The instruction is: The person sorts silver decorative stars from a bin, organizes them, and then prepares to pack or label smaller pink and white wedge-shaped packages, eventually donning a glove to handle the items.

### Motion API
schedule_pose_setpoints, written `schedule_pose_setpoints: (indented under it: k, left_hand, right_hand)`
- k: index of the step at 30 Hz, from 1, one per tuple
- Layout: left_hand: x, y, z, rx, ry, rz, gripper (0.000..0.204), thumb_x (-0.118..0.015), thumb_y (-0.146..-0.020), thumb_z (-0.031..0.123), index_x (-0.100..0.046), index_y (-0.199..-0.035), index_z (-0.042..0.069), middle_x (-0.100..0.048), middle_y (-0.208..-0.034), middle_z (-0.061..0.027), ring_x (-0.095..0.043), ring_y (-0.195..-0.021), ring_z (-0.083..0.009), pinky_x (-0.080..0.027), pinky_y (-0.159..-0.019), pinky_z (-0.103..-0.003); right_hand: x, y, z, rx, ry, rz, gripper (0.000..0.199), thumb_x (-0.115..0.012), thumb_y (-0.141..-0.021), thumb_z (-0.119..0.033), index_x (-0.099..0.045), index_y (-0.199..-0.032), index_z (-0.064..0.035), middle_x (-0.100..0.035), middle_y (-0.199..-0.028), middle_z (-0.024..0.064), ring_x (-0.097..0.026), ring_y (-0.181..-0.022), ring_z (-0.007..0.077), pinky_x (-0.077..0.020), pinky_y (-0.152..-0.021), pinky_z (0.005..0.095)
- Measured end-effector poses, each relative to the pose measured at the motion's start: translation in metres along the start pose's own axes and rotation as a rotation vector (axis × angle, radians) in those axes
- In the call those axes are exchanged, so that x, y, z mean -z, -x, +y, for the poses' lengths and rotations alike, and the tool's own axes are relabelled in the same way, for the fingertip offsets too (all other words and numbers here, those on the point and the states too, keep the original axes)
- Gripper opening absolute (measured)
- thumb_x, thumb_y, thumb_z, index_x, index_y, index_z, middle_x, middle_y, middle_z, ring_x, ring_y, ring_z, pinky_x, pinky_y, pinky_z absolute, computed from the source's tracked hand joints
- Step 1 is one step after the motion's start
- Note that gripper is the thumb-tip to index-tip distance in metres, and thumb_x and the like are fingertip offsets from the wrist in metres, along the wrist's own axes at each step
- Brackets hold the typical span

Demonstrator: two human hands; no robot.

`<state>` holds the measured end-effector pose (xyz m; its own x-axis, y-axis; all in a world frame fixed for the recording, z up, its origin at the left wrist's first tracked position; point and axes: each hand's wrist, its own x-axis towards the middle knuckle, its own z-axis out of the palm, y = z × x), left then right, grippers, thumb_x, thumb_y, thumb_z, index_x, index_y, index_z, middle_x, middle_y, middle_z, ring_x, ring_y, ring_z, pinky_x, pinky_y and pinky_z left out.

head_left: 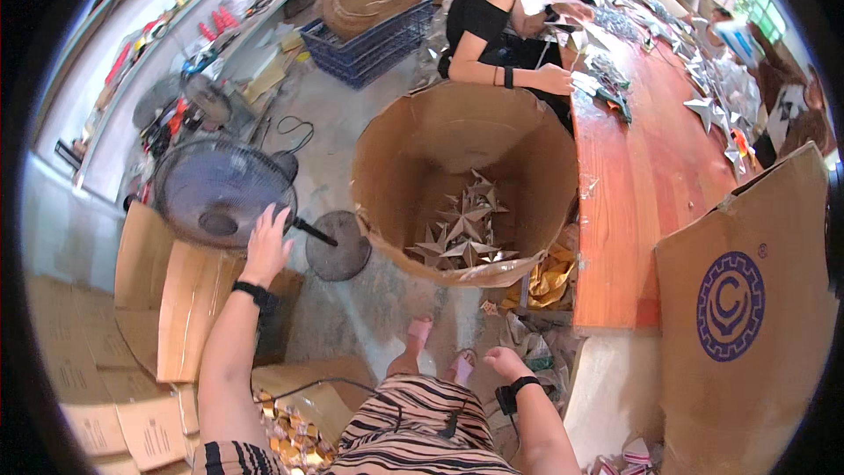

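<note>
My left hand (267, 248) reaches out with its fingers spread, at the lower right rim of a black floor fan (211, 198). Whether the fingertips touch the fan's guard, I cannot tell. Low in front of my body, my right hand (505, 363) is curled closed, and nothing shows in it. Ahead stands a large round cardboard bin (387, 185), its mouth toward me. Several silver-grey stars (468, 227) lie heaped at its bottom. The fan's round base (338, 246) rests on the floor left of the bin.
A red-brown wooden table (629, 237) runs along the right, with more stars and tools. Another person (479, 31) works at its far left side. A tall carton (747, 299) stands near right. Cardboard sheets (88, 343) lie at left; a blue crate (360, 48) stands behind.
</note>
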<state>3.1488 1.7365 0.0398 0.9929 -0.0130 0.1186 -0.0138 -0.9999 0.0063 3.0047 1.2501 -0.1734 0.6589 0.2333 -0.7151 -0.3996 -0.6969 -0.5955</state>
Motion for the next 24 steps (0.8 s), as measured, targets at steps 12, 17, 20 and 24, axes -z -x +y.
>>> schedule_pose_setpoints:
  k: [12,17,20,24]
  left_hand:
    - [-0.132,-0.060,0.218,-0.836,0.412,-0.322,0.065,-0.074,-0.064,0.031,-0.048,-0.119,0.006,-0.049,-0.115,-0.0175,-0.044,-0.111,-0.0349,-0.035,-0.094,-0.047]
    - [-0.198,-0.062,0.225,-0.816,0.315,-0.416,0.047,-0.073,-0.055,0.022,-0.054,-0.095,0.007,-0.056,-0.093,-0.0109,-0.053,-0.094,-0.0291,-0.039,-0.093,-0.044]
    - [-0.207,-0.077,0.216,-0.766,0.277,-0.342,0.029,-0.069,-0.052,0.017,-0.055,-0.076,0.007,-0.059,-0.083,-0.0081,-0.057,-0.083,-0.0262,-0.043,-0.090,-0.044]
    - [-0.225,-0.096,0.212,-0.753,0.285,-0.335,0.028,-0.067,-0.055,0.018,-0.056,-0.078,0.007,-0.060,-0.085,-0.0090,-0.058,-0.081,-0.0282,-0.047,-0.081,-0.043]
  right_hand:
    - [-0.076,-0.156,0.234,-0.105,0.390,0.301,0.030,-0.051,-0.081,-0.023,-0.058,-0.101,-0.0010,-0.059,-0.101,0.0237,-0.059,-0.087,0.0374,-0.0463,-0.077,0.0465]
    - [-0.114,-0.243,0.237,-0.330,0.223,0.271,0.044,-0.050,-0.085,-0.030,-0.051,-0.119,-0.0029,-0.050,-0.122,0.0238,-0.053,-0.108,0.0348,-0.0410,-0.093,0.0438]
    - [-0.124,-0.302,0.263,-0.412,0.181,0.041,0.046,-0.051,-0.084,-0.033,-0.050,-0.120,-0.0038,-0.052,-0.121,0.0203,-0.052,-0.109,0.0341,-0.0419,-0.092,0.0415]
    - [-0.086,-0.373,0.224,-0.366,0.180,-0.056,0.045,-0.053,-0.083,-0.034,-0.051,-0.118,-0.0042,-0.053,-0.118,0.0177,-0.052,-0.107,0.0325,-0.0427,-0.089,0.0395]
